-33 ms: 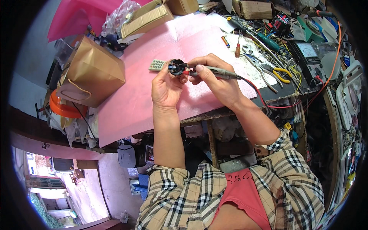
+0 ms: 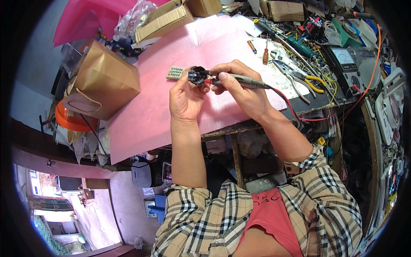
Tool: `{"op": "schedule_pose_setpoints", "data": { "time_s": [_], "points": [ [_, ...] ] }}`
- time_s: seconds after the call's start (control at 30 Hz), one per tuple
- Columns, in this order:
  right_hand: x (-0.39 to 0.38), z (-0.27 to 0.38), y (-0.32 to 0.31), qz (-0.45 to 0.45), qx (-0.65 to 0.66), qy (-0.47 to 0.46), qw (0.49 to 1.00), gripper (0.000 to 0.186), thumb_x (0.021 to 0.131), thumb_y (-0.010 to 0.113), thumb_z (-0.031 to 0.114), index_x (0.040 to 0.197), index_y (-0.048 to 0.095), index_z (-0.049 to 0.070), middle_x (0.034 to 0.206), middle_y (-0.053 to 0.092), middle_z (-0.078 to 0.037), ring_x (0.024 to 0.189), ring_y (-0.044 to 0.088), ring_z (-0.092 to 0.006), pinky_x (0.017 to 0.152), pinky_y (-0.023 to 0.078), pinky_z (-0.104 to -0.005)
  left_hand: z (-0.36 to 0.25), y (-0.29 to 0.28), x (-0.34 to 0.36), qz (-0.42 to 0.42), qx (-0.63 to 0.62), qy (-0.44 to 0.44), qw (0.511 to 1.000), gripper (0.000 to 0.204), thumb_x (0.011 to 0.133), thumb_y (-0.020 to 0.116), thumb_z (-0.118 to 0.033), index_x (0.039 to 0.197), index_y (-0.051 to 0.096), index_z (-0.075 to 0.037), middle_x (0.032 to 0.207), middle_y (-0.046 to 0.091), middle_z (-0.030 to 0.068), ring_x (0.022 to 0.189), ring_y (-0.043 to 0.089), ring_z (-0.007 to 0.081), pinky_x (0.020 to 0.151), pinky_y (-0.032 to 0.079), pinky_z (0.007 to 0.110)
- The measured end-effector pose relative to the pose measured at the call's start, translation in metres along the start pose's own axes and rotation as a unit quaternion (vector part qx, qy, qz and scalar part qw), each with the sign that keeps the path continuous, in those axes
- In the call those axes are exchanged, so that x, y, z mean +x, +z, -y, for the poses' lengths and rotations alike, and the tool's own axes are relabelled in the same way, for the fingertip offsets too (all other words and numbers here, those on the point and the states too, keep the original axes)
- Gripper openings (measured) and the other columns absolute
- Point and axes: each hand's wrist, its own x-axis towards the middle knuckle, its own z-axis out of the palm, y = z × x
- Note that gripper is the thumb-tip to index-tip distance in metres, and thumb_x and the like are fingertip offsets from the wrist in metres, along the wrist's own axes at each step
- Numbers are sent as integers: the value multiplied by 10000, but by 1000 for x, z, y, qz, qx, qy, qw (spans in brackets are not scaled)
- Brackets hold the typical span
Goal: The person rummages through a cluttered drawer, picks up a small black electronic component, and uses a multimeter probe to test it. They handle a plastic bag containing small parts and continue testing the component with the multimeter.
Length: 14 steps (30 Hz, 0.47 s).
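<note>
My left hand (image 2: 188,97) pinches a small round black part (image 2: 197,75) with an open inside and metal pieces in it; I cannot make out its exact kind. A pale block with rows of dark dots or buttons (image 2: 175,73) shows just left of it. In my right hand (image 2: 239,92) are multimeter probes (image 2: 248,81), one grey-bodied and one with red near its tip. The probe tips reach to the right side of the black part; whether they touch metal is too small to tell. Red and dark leads run right toward an analog multimeter (image 2: 343,56).
Pink sheeting (image 2: 158,115) covers the bench under my hands. Pliers (image 2: 314,83), a small screwdriver (image 2: 266,55) and a battery (image 2: 251,46) lie to the right, before heaped wires. A brown paper bag (image 2: 111,81) stands left, cardboard boxes (image 2: 165,25) at the back.
</note>
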Motion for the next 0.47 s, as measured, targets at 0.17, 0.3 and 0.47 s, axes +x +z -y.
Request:
{"op": "schedule_pose_setpoints", "data": {
  "time_s": [0.17,0.3,0.47],
  "points": [
    [0,1,0,1,-9,-8,1000,190,916,533,83,1019,619,-51,897,595,-100,747,642,-138,655,541,-247,1,2,-1,-11,1,1,1000,245,950,476,-219,1061,540,-11,930,628,141,779,624,235,630,497,324],
    [0,2,1,3,-9,-9,1000,189,915,531,79,1020,618,-52,899,594,-102,746,643,-138,651,545,-244,0,-2,0,-6,5,5,1000,253,951,474,-225,1068,532,-8,933,629,145,781,628,235,635,507,325],
    [0,0,1,3,-11,-11,1000,189,915,530,78,1025,618,-48,910,593,-105,749,645,-141,649,545,-244,1,-5,1,10,-1,-4,1000,258,950,477,-222,1092,519,-11,932,630,144,794,634,241,665,529,333]
  ]
}}
